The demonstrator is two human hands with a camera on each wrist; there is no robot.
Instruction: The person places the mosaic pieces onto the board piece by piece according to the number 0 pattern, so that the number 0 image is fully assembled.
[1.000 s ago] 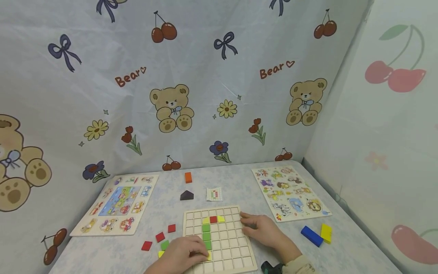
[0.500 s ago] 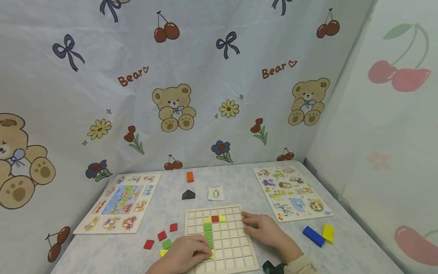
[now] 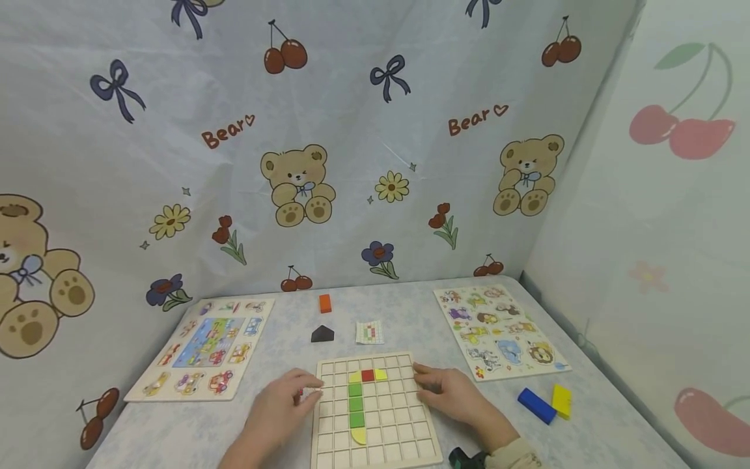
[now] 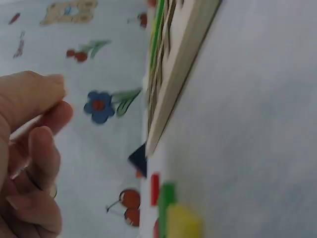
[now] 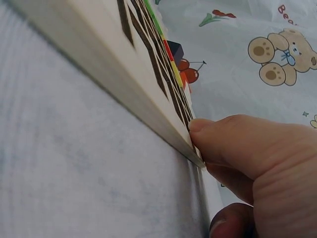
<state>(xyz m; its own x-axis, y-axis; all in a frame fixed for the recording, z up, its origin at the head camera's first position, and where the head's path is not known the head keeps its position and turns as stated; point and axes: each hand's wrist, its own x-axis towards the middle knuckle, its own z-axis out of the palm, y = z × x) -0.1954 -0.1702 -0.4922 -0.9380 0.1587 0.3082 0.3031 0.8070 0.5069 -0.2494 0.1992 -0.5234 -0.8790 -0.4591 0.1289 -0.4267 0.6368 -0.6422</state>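
Observation:
A wooden grid board [image 3: 392, 417] lies on the table with flat tiles set in its cells. A red tile [image 3: 368, 375] sits between two yellow pieces near its top; several green tiles [image 3: 356, 404] run down a column, ending at a yellow rounded piece [image 3: 358, 435]. My right hand [image 3: 451, 396] holds the board's right edge, the fingertips at its rim in the right wrist view. My left hand [image 3: 278, 407] hovers beside the board's left edge, its fingers loosely bent with nothing between them in the left wrist view. It hides most loose tiles in the head view.
Picture puzzle boards lie at left [image 3: 158, 392] and right [image 3: 510, 332]. Behind the grid board are a small pattern card [image 3: 370, 332], a dark block [image 3: 322, 334] and an orange block [image 3: 325, 303]. Blue [image 3: 536, 406] and yellow [image 3: 561, 400] blocks lie at right.
My left hand has let go of the yellow rounded piece in the column's lowest filled cell and moved left, off the board. My right hand stays at the board's right edge.

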